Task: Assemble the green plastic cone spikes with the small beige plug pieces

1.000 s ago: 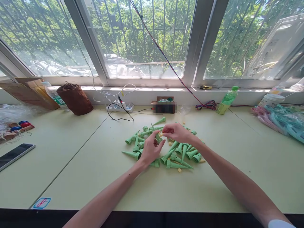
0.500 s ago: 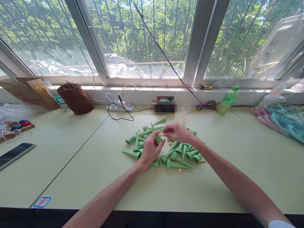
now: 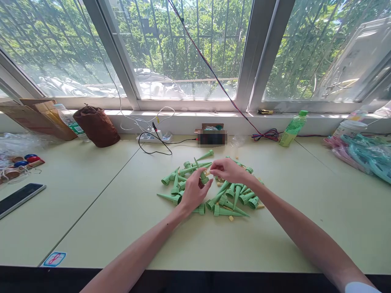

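Observation:
My left hand [image 3: 194,189] is closed around a green plastic watering spike [image 3: 203,176], its pointed end up and tilted to the left. Close beside it, my right hand [image 3: 227,170] pinches a small pale-yellow piece [image 3: 209,173] against the side of that spike; how far the piece sits in the spike cannot be made out. Around and beneath both hands lies a loose heap of similar green spikes [image 3: 230,211] with ribbed, hollow wide ends. Small yellow pieces [image 3: 231,218] are scattered among them, partly hidden.
A power strip [image 3: 154,137] with cables and a blurred dark device [image 3: 212,137] stand behind the heap. To the right are a green bottle [image 3: 293,129] and plastic bags [image 3: 366,152]. A brown pouch [image 3: 97,127] and a phone [image 3: 21,199] are at left.
Hardly anything differs. Both hands keep nearly the same place, with the right fingertips shifted very slightly at the yellow piece.

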`<state>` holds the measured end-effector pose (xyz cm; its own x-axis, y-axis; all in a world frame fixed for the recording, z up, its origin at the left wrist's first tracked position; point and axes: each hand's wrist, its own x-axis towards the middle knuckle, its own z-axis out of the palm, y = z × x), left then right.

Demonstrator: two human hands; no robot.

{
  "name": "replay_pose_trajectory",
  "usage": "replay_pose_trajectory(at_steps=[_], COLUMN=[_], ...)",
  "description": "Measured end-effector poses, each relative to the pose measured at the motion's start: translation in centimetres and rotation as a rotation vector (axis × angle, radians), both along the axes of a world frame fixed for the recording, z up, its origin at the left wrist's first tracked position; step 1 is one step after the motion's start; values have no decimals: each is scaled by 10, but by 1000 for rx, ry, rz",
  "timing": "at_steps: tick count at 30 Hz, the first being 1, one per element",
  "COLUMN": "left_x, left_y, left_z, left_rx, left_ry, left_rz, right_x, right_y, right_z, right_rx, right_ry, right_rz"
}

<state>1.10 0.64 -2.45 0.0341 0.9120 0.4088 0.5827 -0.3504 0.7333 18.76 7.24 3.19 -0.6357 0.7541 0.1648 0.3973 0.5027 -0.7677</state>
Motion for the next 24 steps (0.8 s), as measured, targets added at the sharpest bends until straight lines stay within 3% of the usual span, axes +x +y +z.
replay_pose_trajectory(at_steps=[24], left_x=[1], left_y=[-1], left_z=[2], left_rx=[-3], left_ry=[-5], left_rz=[-11], right_x=[-3], right_y=[-4], right_z=[2], right_rx=[46], right_ry=[-72], right_rz=[-47])
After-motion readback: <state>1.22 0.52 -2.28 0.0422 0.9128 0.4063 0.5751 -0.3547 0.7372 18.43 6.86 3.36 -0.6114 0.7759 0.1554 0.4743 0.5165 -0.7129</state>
